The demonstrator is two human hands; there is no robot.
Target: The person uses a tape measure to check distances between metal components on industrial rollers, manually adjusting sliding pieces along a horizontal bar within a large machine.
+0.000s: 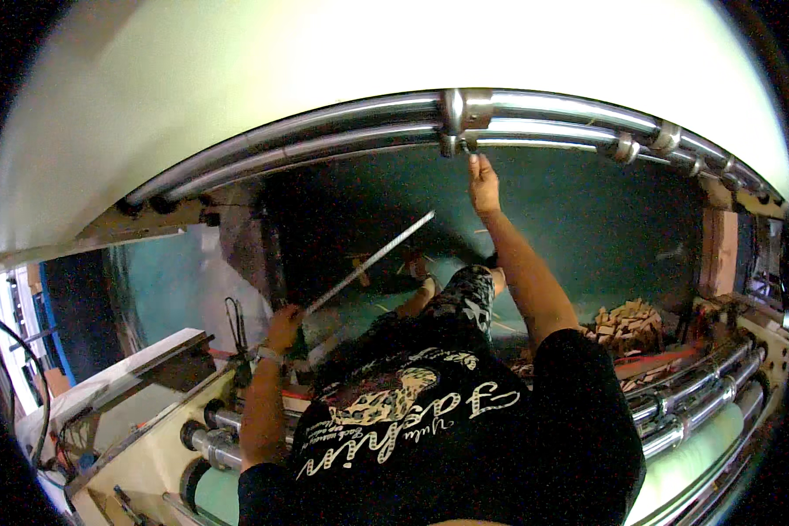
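Observation:
My left hand [282,330] is closed round one end of a long, thin, pale ruler-like strip [373,261]. The strip slants up and to the right, its far end in the air over the dark floor. Reaching forward, my right hand [483,186] has its fingers pinched just below a metal collar [452,110] on two shiny parallel bars [342,120]. A small dark piece shows at these fingertips, too small to name. Beside the collar, a brownish metal block [477,109] sits on the upper bar.
More collars [626,147] ring the bars toward the right. Behind the bars rises a large pale surface [394,44]. A heap of small wooden pieces [627,324] lies on the right. Machine rollers [706,443] stand close on both sides, and a pale ledge [140,373] is at left.

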